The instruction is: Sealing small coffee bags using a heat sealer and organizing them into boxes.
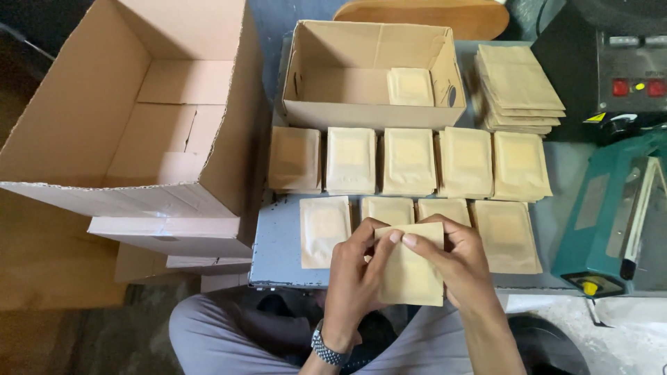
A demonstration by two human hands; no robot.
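Nearest the camera, the left hand point(354, 278) and the right hand point(455, 267) are gripping one flat kraft-paper pouch point(411, 274) between them, holding it just above the near edge of the counter point(278, 246) and over the person's lap. The left-hand fingers point(379, 239) are curling around the pouch's left edge, thumb on its upper face; the right-hand fingers are closing on its upper right corner. A metal wristwatch point(326, 349) is sitting on the left wrist.

Beyond the hands, a near row of pouches point(324, 230) is lying flat on the counter, partly hidden by the hands, and a far row of pouches point(410, 161) is lying side by side behind it. Behind that row, a small open carton point(372, 111) is holding a single pouch point(410, 87) on its floor. To the carton's right, a loose stack of empty pouches point(517, 87) is resting. At the counter's right end, a green heat sealer point(611, 208) is standing. To the left, well apart from the hands, a large open cardboard box point(132, 118) is tilting toward the viewer.
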